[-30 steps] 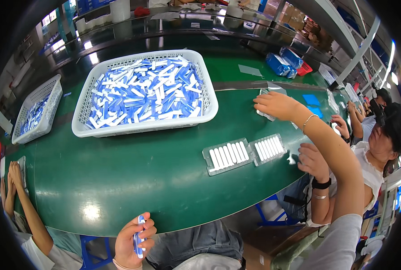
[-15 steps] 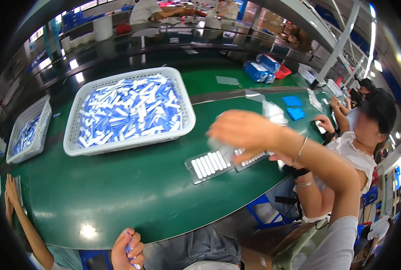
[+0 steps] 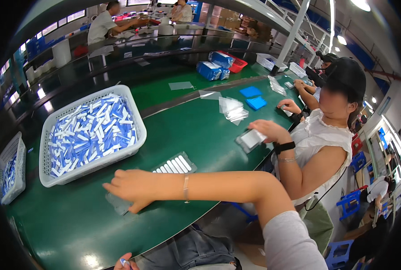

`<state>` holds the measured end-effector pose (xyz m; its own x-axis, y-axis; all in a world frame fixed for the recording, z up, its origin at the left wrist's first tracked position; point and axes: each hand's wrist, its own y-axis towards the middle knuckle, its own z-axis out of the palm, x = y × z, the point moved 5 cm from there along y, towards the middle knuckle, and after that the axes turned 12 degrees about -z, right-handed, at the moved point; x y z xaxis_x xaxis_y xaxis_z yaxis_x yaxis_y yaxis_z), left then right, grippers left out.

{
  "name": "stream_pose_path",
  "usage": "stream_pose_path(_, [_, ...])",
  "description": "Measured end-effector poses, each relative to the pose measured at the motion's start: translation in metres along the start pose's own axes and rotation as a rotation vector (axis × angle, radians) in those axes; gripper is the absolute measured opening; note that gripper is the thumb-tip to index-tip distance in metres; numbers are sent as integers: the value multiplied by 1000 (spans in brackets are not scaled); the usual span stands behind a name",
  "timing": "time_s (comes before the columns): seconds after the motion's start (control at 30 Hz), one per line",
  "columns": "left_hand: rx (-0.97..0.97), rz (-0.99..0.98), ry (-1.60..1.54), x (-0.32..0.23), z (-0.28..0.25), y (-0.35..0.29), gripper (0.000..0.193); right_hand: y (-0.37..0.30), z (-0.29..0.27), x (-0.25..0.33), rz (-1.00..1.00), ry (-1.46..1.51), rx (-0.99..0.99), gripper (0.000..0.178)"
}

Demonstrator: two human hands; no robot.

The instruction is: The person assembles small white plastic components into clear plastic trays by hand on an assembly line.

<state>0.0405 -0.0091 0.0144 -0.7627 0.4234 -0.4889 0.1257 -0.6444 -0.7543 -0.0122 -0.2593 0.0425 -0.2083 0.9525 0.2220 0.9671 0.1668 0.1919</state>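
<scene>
My right hand (image 3: 135, 185) reaches across the table from the right, palm down. Its fingers and thumb are on a clear plastic tray (image 3: 116, 203), which the hand partly covers. Just beyond my wrist lies another clear tray with a row of white sticks (image 3: 177, 165), partly hidden by my forearm. Low in the picture, by the table's front edge, my left hand (image 3: 126, 263) is closed on a small blue-and-white stick (image 3: 123, 260). Only part of that hand shows. A white basket (image 3: 140, 130) full of blue and white sticks stands at the left.
A second basket (image 3: 20, 182) stands far left. On the right, a co-worker's hand holds a white pack (image 3: 251, 139). Clear sheets (image 3: 232, 109), blue pads (image 3: 256, 103), blue packs (image 3: 208, 70) and a red basket (image 3: 239, 65) lie farther back on the green table (image 3: 173, 121).
My right hand has moved left and nearer, with the clear tray now under it. The view has swung right. The co-worker's hand with a pack has come into sight. My left hand sits lower in view.
</scene>
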Motion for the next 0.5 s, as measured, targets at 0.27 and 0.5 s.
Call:
stream_pose_path(0.27, [167, -35, 198, -1, 34, 7, 25, -99, -23, -12, 175, 37, -83, 70])
stream_pose_path(0.5, [256, -92, 95, 6, 49, 20, 33, -176, -74, -18, 427, -162, -303, 43])
